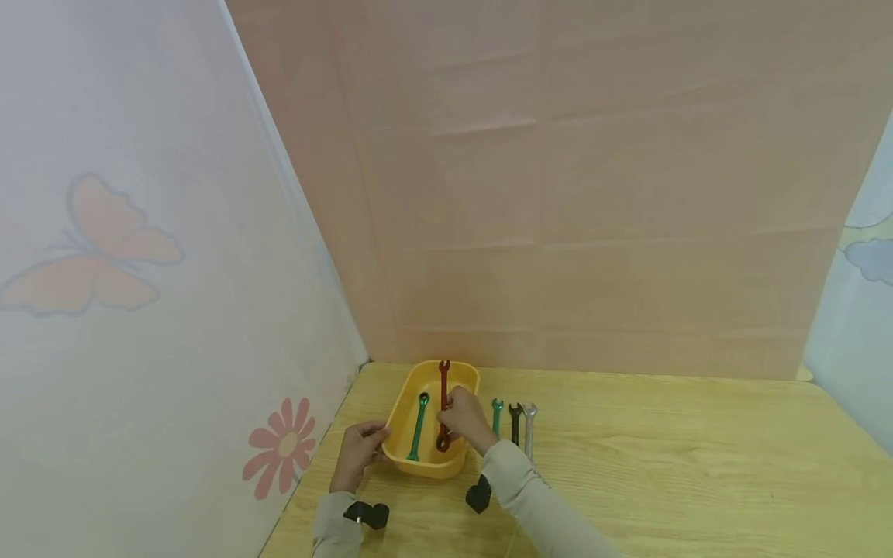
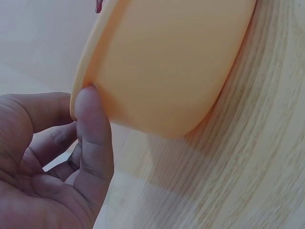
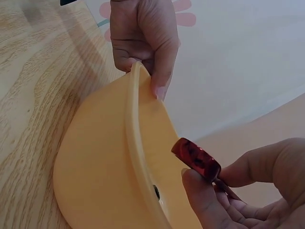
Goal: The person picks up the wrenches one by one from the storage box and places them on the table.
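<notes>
A yellow plastic tub (image 1: 436, 470) stands on the table, and my left hand (image 1: 360, 452) pinches its rim at the near left corner. In the left wrist view the thumb and a finger of that hand (image 2: 71, 152) lie on either side of the rim. Above the tub my right hand (image 1: 466, 418) pinches a red wrench (image 1: 444, 387) by its shaft. The wrench's ring end (image 3: 198, 160) points toward me in the right wrist view. Inside the tub lies a green wrench (image 1: 418, 426), slanting lengthwise.
Just right of the tub, a green wrench (image 1: 497, 415), a black wrench (image 1: 515, 422) and a silver wrench (image 1: 529, 434) lie side by side, partly hidden by my right arm. A wall (image 1: 174, 387) with printed flowers borders the wooden table (image 1: 663, 457) on the left.
</notes>
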Motion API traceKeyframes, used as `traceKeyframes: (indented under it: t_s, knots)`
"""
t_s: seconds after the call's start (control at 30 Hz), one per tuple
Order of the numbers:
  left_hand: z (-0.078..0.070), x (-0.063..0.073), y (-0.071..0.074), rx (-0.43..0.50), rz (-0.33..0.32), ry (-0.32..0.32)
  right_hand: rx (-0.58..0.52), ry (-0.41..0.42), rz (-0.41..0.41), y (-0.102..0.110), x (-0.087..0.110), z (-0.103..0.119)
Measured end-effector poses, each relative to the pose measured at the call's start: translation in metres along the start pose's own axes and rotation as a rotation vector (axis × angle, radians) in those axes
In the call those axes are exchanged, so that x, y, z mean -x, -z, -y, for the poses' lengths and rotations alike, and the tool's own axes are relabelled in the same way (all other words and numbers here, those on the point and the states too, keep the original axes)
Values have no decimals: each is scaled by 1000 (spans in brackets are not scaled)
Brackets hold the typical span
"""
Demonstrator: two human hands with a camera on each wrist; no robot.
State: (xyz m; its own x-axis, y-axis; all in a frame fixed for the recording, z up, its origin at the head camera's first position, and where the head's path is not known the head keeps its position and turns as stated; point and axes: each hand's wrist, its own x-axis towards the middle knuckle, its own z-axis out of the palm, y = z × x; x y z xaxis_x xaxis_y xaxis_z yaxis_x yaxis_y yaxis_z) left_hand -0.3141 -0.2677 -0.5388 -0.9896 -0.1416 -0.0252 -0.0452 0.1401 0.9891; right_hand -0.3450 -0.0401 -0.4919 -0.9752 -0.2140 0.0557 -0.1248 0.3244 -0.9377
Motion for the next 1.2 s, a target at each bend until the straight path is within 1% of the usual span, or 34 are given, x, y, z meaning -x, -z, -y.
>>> traceKeyframes:
  t_s: [0.2, 0.3, 0.37, 0.53, 0.6, 0.7, 0.9, 1.2]
  knots:
    - [-24, 14, -1, 2, 37, 8, 17, 13, -19, 4, 1, -2]
    - [-30, 19, -1, 7, 40, 5, 31, 18, -27, 7, 1, -2]
    - [-22, 13, 1, 2, 30, 4, 29, 14, -29, 9, 1, -1]
    - [3, -5, 3, -14, -18, 6, 0, -1, -33, 12, 1, 0]
    - [5, -7, 3, -11, -30, 7, -12, -2, -33, 13, 2, 1]
    - [7, -6, 4, -7, -32, 2, -22, -10, -33, 15, 4, 2]
    - [6, -3, 5, -10, -26, 10, -31, -15, -35, 20, 5, 0]
    - [4, -4, 6, 4, -17, 10, 12, 14, -64, 26, 3, -6]
